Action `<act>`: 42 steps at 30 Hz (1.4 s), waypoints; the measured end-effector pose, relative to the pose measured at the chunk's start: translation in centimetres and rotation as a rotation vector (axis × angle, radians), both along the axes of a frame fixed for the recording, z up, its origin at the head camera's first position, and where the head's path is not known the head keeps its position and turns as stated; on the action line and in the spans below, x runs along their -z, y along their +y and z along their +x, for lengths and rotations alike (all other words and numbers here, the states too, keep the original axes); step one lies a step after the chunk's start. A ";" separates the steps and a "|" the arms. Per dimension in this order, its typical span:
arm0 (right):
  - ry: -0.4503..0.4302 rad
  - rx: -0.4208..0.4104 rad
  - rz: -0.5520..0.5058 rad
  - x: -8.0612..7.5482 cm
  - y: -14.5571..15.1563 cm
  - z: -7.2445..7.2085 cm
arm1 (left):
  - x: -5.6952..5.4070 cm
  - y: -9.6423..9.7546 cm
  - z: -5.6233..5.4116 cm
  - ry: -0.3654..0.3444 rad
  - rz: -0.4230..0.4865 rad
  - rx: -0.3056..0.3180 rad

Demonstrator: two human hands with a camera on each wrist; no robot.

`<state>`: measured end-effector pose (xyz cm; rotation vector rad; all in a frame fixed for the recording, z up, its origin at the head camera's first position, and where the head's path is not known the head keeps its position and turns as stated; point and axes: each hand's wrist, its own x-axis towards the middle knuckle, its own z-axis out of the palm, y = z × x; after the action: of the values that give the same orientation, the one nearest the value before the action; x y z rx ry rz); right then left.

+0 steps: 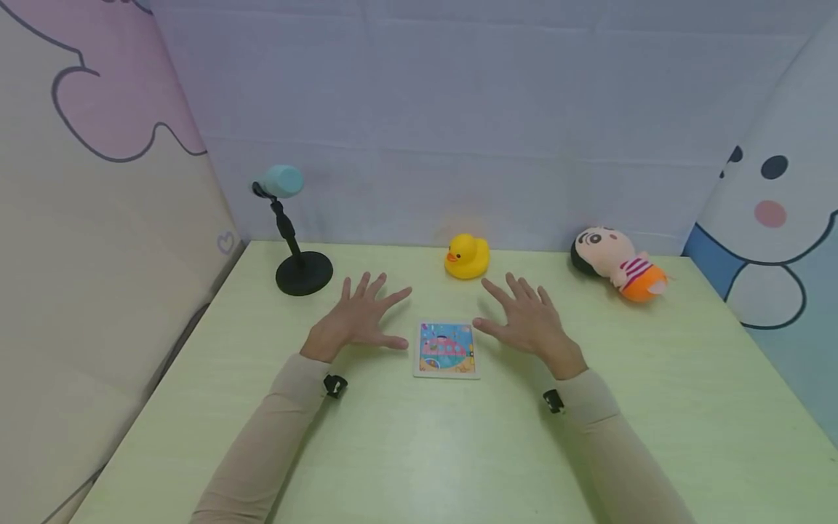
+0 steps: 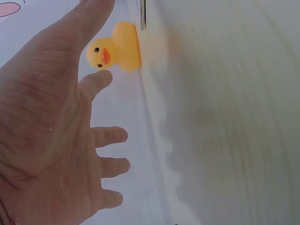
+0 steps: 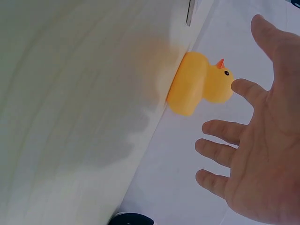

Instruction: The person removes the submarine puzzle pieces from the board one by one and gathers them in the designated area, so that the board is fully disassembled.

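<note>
Both hands hover over the table with fingers spread, one on each side of a small square picture puzzle [image 1: 447, 350]. The puzzle lies flat in a pale frame and shows a pink submarine on blue. My left hand [image 1: 358, 313] is to its left, thumb pointing toward its edge, holding nothing. On the other side my right hand [image 1: 527, 320] also holds nothing, its thumb tip close by the puzzle's upper right corner. Beyond them sits a yellow rubber duck [image 1: 467, 257], which shows past the fingers in the left wrist view and the right wrist view.
At the back left stands a black round-based stand [image 1: 304, 272] with a light blue head [image 1: 283, 181]. A plush doll [image 1: 618, 263] in orange shorts lies at the back right. A pale cloth wall [image 1: 458, 124] rises behind the table [image 1: 419, 451].
</note>
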<state>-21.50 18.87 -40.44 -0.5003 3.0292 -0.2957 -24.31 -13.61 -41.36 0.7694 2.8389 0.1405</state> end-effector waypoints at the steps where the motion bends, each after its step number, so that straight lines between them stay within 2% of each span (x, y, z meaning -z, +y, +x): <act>1: -0.001 -0.002 -0.005 0.0 -0.1 0.0 | 0.0 0.1 0.0 -0.010 0.001 0.000; 10: -0.025 -0.045 -0.052 0.2 -1.5 0.0 | 0.1 0.7 0.0 -0.065 0.012 0.002; 18: -0.013 -0.118 -0.048 0.2 -2.2 -0.2 | 0.2 1.2 0.0 -0.064 -0.014 0.024; 27: -0.048 -0.128 -0.028 0.3 -3.3 -0.3 | 0.2 1.9 0.1 -0.077 -0.037 0.027; 36: -0.017 -0.162 -0.034 0.3 -3.6 -0.5 | 0.4 2.0 -0.1 -0.083 -0.033 0.031; 42: 0.001 -0.195 -0.047 0.3 -4.2 -0.8 | 0.1 2.1 -0.1 -0.078 -0.025 0.051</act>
<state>-22.27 14.67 -40.74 -0.7928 2.9490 -0.3550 -24.37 -11.53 -41.45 0.8129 2.7402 0.1243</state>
